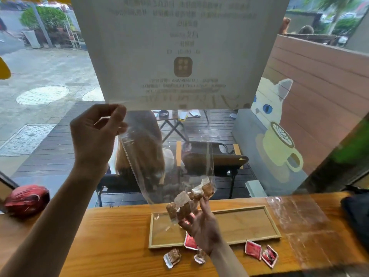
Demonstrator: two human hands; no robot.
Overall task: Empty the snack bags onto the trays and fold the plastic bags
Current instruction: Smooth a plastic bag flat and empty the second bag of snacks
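Clear plastic is what I see first: a see-through snack bag (159, 156) hangs upright in the air above the wooden counter (111, 236). My left hand (95, 134) holds it up high, thumb and fingers pinched tight on its top corner. My right hand (201, 226) is at the bag's lower end, fingers curled around a cluster of brown wrapped snacks (187, 200) bunched at the bottom of the plastic; whether the fingers grip them through the film or directly, I cannot tell.

Just below that hand lies a shallow rectangular wooden tray (249, 222), its near left part partly covered by the hand and by a red packet (190, 241) at the tray's front edge. In front of the tray, on the counter, sit two brown wrapped pieces (172, 257), and to the right two more red packets (260, 252) side by side. Right of the tray a flattened clear bag (299, 222) lies on the wood. At the far left of the counter rests a red bundle (27, 198), at the far right a dark bag (357, 212). Behind, through the window, hangs a white paper notice (179, 47).
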